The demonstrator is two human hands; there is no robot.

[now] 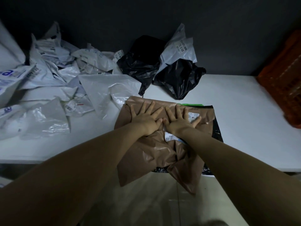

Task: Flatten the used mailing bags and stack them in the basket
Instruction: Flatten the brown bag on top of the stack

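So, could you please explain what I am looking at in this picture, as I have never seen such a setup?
No machine here: a person wears a camera on the head, so the picture looks down along both arms. The left hand and right hand lie flat, fingers spread, pressing a brown mailing bag onto a white table. Nothing is gripped. Crumpled white bags are heaped on the left, black bags lie at the back, and an orange basket stands on the right.
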